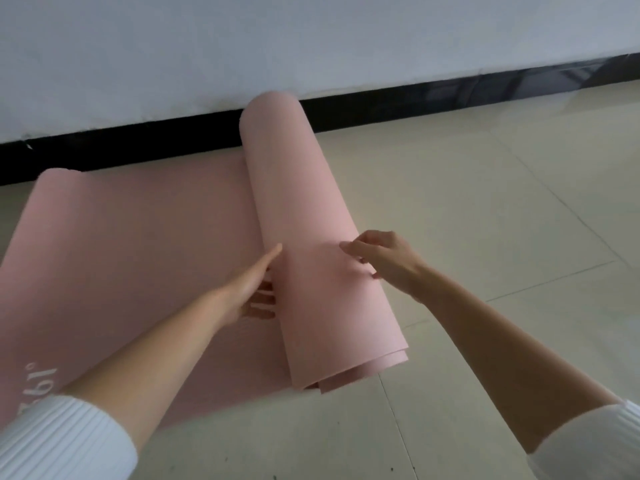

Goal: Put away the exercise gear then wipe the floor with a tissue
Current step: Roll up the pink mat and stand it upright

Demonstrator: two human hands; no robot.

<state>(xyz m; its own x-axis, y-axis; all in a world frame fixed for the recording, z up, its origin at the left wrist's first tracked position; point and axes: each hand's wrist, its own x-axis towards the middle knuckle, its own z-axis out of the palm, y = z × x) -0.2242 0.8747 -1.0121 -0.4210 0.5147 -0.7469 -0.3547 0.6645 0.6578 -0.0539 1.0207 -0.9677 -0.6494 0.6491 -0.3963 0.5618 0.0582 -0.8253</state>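
Two hands are touching a half-rolled pink foam exercise mat (304, 220) | left hand (254, 291) is pressing straight fingers against the roll's left side | right hand (384, 261) is resting relaxed fingers on top | unrolled part is lying leftward on beige tiled floor (485, 237)

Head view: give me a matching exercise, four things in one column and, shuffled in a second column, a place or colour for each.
Column one:
1 left hand
2 right hand
3 skirting
4 flat mat

Column two:
A black
B on top of the roll
C against the roll's left side, fingers straight
D spread on the floor, left of the roll

Pairs: 1-C, 2-B, 3-A, 4-D
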